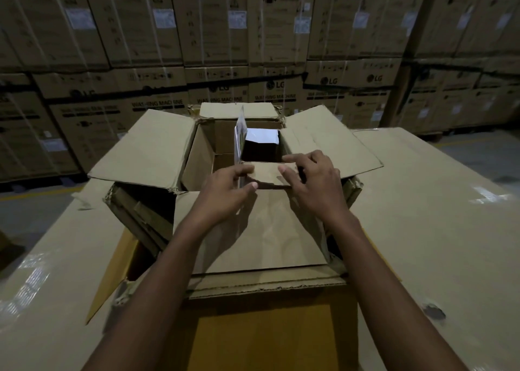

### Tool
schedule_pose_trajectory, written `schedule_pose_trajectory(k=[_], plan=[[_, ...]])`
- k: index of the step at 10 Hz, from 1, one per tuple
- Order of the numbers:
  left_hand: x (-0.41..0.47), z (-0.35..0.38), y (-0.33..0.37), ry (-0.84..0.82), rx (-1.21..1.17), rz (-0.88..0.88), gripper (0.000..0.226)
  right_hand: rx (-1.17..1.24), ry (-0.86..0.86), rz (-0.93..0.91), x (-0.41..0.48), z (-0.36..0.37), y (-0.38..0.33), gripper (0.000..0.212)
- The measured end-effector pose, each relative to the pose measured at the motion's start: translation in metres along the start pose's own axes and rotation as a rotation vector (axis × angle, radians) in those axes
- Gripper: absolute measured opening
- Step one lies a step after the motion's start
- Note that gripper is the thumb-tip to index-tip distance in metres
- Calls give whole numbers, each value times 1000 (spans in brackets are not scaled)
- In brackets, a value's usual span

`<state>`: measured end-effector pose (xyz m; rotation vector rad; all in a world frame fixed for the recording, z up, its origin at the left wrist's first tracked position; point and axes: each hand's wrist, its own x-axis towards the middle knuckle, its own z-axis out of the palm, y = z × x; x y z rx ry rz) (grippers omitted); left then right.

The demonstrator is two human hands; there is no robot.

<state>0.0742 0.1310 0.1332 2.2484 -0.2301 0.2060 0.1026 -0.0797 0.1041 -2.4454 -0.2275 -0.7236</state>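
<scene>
**Box:** brown corrugated cardboard with a square mouth. All 4 flaps are folded outward. The near flap lies flat toward the person, and the corners are torn and ragged.

**Contents:**
- 1 dark block with a pale glossy top sits in the far right corner.
- 1 thin pale sheet stands upright just beside the block's left face and reaches above the rim.
- The left part of the interior shows bare cardboard floor and walls.

**Cardboard piece:** small, flat and plain brown. It is held at the near edge of the box mouth, in front of the block.

**Hands:** the left hand pinches the piece's left end between thumb and fingers. The right hand grips its right end with curled fingers (both hands clamped on the same piece, close together).

**Surroundings:** the box rests on a large flat carton, smooth, with shiny tape strips. Behind it stand stacked cartons printed "WASHING MACHINE" and strapped with pale bands.
</scene>
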Motion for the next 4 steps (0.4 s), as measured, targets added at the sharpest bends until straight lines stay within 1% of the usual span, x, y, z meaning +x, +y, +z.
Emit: schedule_pose_trajectory(k=[1,2,3,4], plan=[[-2,-1,-2,67,52,37,50,196,44,67,2,-4,-2,35],[-2,-6,-5,186,203,32,51,247,124,101,3,-13,-1,34],[2,-14,-2,199,196,13,56,270,146,80,6,-18,3,34],[12,-25,7,204,327,62,64,217,157,32,18,-21,2,34]])
